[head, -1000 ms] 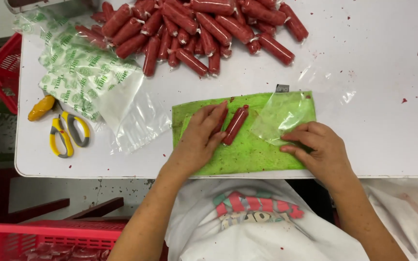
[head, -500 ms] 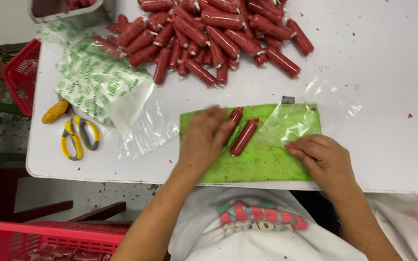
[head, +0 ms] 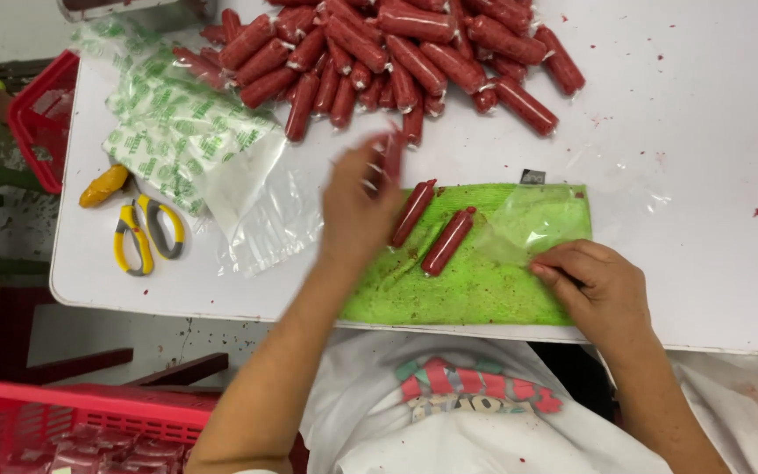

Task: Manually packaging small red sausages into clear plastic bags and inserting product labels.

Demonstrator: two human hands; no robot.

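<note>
Two short red sausages in clear casing [head: 432, 226] lie side by side on a bright green rectangular mat [head: 475, 290] at the centre of the frame, their long axes slanting from lower left to upper right. A third red sausage [head: 393, 156] sits at the tips of the left hand [head: 357, 206], just above the mat's upper left corner; the hand is blurred, so whether the fingers are clamped on it or only touching cannot be told. That hand is the nearer one to the big heap of red sausages [head: 396, 53] across the top of the frame, which lies straight beyond its fingertips. The right hand [head: 594, 290], at the mat's right end, has its fingers together, pressing down a clear plastic bag [head: 537, 224] that overlaps the mat. Towards the upper left lie green-printed plastic bags [head: 177, 132], and yellow-handled scissors [head: 146, 235] on the white table [head: 704, 175]. A red plastic crate [head: 37, 430] fills the lower left corner.
</note>
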